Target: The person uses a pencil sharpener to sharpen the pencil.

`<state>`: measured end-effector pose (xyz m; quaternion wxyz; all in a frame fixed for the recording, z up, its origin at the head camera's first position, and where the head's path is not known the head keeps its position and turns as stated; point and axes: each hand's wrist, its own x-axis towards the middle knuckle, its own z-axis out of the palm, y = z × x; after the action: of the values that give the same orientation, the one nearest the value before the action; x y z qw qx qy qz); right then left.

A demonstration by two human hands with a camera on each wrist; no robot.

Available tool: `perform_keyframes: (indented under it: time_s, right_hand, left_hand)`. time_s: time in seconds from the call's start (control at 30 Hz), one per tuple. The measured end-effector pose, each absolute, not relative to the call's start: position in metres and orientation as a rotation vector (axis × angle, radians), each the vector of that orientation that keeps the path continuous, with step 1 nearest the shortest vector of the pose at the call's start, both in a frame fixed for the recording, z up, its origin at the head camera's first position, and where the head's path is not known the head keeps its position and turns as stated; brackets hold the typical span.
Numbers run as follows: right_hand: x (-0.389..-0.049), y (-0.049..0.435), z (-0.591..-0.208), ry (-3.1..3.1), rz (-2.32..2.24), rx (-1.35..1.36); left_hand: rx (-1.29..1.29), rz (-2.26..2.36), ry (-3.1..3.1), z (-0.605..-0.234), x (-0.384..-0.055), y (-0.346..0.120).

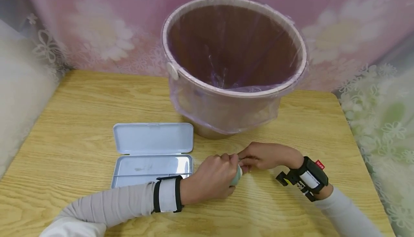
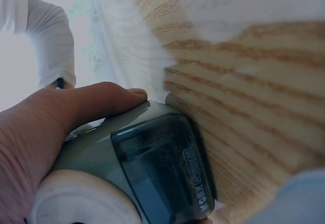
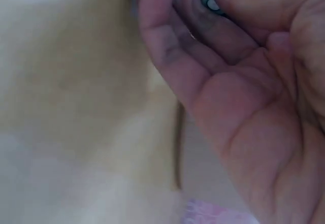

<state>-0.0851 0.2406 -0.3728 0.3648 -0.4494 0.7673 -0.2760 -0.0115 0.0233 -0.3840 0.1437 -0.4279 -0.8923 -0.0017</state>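
Note:
My left hand (image 1: pixel 215 176) grips a pale green pencil sharpener (image 2: pixel 167 163) with a dark see-through shavings bin. The left thumb lies along its top; a round white part (image 2: pixel 84 198) shows at one side. In the head view only a bit of the sharpener (image 1: pixel 237 177) shows between the hands. Right against it, my right hand (image 1: pixel 268 155) has its fingers curled and pinches a small dark green piece with a pale round end (image 3: pixel 212 3). Fingers hide most of that piece, so I cannot tell whether it is a crank knob or a pencil end.
An open light blue pencil case (image 1: pixel 153 138) lies left of the hands, its lid toward the back. Behind the hands stands a large bin (image 1: pixel 223 104) lined with a clear purplish bag. Floral curtains (image 1: pixel 103 32) surround the wooden table (image 1: pixel 106 93).

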Motion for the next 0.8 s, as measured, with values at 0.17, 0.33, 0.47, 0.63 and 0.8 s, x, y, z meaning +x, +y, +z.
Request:
perform_keyframes:
  time_s: [0.17, 0.33, 0.47, 0.63, 0.8]
  right_hand:
    - [-0.058, 0.237, -0.382, 2.052, -0.692, -1.106]
    - [-0.023, 0.237, -0.374, 2.125, -0.662, -1.065]
    - [-0.002, 0.236, -0.359, 2.237, -0.556, -1.078]
    - [0.008, 0.234, -0.334, 2.383, -0.364, -1.141]
    - [0.001, 0.235, -0.316, 2.461, -0.353, -1.187]
  left_hand:
    - [-1.219, -0.018, -2.59, -0.382, -0.011, 0.023]
    - [-1.227, -0.045, -2.597, -0.382, -0.01, 0.024]
    - [-1.218, -0.008, -2.606, -0.381, -0.01, 0.025]
    - [-1.188, 0.006, -2.631, -0.38, -0.009, 0.026]
    - [-1.198, -0.011, -2.646, -0.38, -0.01, 0.026]
